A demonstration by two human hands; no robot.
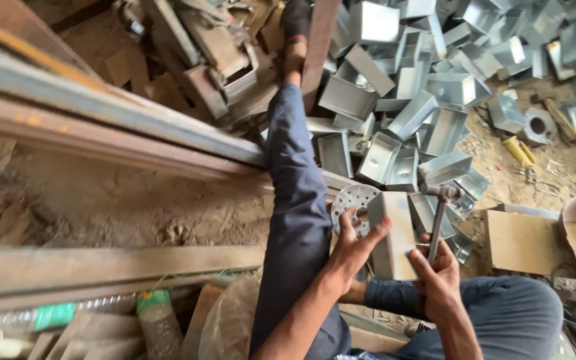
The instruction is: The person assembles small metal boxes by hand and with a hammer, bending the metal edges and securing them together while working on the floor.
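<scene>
My left hand [357,247] grips the lower left edge of a folded grey sheet-metal box [395,233], holding it upright between my legs. Behind the box lies a round perforated metal disc [351,203], partly hidden by my fingers. My right hand [438,273] is closed around the handle of a metal hammer [439,213], whose head sits just right of the box's top. My left leg [295,193] in blue trousers stretches forward across the dirt floor.
A heap of several similar sheet-metal boxes [435,100] fills the ground ahead and to the right. Long steel beams [101,113] run across the left. A yellow-handled tool [520,152] lies on the dirt; a cardboard piece [521,241] sits to the right.
</scene>
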